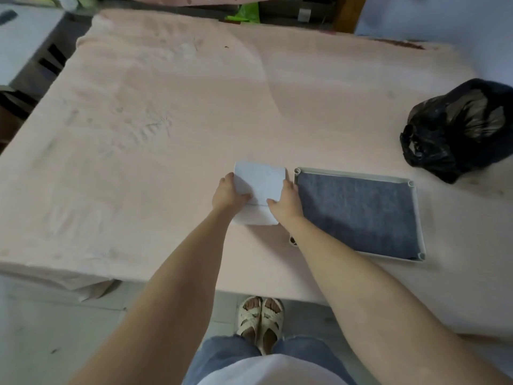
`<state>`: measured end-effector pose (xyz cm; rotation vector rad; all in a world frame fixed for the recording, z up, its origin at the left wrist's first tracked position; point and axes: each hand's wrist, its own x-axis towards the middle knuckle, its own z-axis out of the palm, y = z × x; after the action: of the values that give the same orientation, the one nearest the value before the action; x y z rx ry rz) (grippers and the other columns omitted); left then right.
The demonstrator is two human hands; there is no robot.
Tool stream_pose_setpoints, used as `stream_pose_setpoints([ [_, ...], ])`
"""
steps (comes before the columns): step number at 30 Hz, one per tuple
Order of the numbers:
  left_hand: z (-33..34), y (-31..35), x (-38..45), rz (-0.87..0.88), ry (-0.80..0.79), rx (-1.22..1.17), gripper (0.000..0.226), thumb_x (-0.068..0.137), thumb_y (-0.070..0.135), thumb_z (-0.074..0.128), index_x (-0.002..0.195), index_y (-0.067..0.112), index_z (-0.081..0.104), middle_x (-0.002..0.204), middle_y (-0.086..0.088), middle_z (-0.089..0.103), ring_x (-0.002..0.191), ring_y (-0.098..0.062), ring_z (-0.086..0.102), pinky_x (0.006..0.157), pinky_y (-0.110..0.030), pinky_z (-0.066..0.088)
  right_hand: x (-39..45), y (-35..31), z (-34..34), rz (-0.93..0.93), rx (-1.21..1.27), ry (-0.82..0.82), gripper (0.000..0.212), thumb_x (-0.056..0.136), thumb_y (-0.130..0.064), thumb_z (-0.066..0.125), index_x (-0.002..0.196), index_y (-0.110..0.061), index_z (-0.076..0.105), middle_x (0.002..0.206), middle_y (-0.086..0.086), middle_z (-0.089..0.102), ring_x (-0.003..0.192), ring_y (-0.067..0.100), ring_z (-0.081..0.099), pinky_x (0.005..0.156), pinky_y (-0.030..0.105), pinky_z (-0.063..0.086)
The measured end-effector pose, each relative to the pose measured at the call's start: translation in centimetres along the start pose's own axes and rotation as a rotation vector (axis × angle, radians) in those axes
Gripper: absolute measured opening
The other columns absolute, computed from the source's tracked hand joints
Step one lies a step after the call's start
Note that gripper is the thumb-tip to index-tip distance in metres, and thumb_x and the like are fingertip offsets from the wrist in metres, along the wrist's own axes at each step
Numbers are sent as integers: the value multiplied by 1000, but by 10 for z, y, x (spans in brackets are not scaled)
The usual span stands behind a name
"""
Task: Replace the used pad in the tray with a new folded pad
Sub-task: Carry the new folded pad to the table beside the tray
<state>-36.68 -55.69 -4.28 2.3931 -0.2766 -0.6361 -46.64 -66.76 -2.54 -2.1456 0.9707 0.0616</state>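
- Fingers of the left hand curled over the left edge of the white pad, thumb laid across its top; they gripped it.
- Fingers of the right hand wrapped the pad's right edge, thumb on top near the fold line; fingertips hidden under the pad, so their spread could not be told.
- White pad was folded, held between both hands just left of the tray, its near part resting on the pink cloth.
- Tray: pale rim, rounded corner posts, flat on the cloth, near corner partly covered by the right forearm.
- Grey pad lay inside the tray, filling it edge to edge.
- Black plastic bag sat beyond the tray and to its right, well apart from it, crumpled, on the cloth.
- Pink cloth covered the whole tabletop under the tray.
- Below the table edge nearest the tray: jeans and pale sandals on a grey floor.
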Motion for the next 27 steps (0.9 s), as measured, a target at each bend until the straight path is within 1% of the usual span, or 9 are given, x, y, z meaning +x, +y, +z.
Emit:
stream_pose_setpoints([
  [4, 10, 0, -10, 2, 84, 84, 58, 76, 27, 74, 122, 7, 45, 119, -13, 45, 107, -33, 52, 80, -38, 44, -7, 0, 6, -28, -176, 2, 55, 88, -16, 60, 133, 0, 35, 137, 17, 34, 116, 34, 50, 90, 39, 45],
  [6, 13, 1, -17, -12, 169, 153, 64, 74, 29, 75, 125, 7, 44, 122, -13, 44, 109, -31, 47, 83, -37, 41, -12, -1, 10, -91, -377, 58, 46, 90, -16, 54, 130, 1, 37, 139, 17, 33, 124, 34, 42, 91, 37, 44],
  [7, 14, 3, -20, -12, 212, 181, 68, 74, 28, 74, 130, 7, 41, 126, -13, 43, 113, -31, 44, 87, -36, 39, -14, -1, 13, -132, -457, 82, 45, 92, -14, 49, 132, 1, 36, 144, 19, 27, 132, 34, 34, 98, 37, 40],
  [10, 22, 7, -24, 157, 271, 277, 64, 88, 24, 55, 145, 10, 28, 147, -13, 32, 133, -28, 32, 106, -34, 26, -13, 1, 23, -288, -664, 32, 55, 98, -15, 32, 147, 1, 13, 158, 17, 0, 147, 29, -2, 120, 37, 6],
  [12, 33, 6, -24, 328, 226, 411, 56, 100, 26, 33, 150, 11, 14, 158, -9, 12, 145, -21, 10, 117, -33, 7, -9, 5, 30, -355, -803, 2, 61, 100, -23, 25, 148, -1, -5, 158, 13, -13, 146, 25, -14, 119, 37, -9],
  [14, 43, 0, -19, 406, 158, 499, 53, 103, 28, 21, 150, 12, 3, 159, -5, -1, 146, -17, -5, 119, -33, -5, -5, 9, 36, -362, -920, 4, 68, 99, -30, 25, 145, 0, -16, 157, 13, -19, 144, 26, -20, 117, 39, -14],
  [18, 50, -19, 2, 435, 93, 548, 56, 103, 35, 18, 150, 10, 2, 159, -5, -4, 146, -16, -8, 118, -32, -9, 5, 20, 47, -320, -954, 3, 61, 100, -29, 14, 144, 0, -16, 156, 14, -18, 144, 27, -19, 115, 40, -17],
  [22, 49, -29, 9, 503, 75, 567, 56, 102, 36, 17, 150, 10, 3, 159, -4, -3, 146, -15, -7, 118, -32, -9, 6, 19, 49, -283, -919, -43, 59, 101, -32, 7, 145, -1, -16, 156, 14, -19, 144, 25, -19, 118, 39, -11],
  [27, 45, -24, 7, 487, 15, 595, 56, 101, 32, 14, 150, 9, -1, 159, -6, -8, 145, -16, -11, 118, -34, -8, 12, 11, 35, -259, -918, -193, 59, 101, -33, 8, 146, -2, -16, 155, 13, -23, 143, 25, -22, 118, 38, -10],
])
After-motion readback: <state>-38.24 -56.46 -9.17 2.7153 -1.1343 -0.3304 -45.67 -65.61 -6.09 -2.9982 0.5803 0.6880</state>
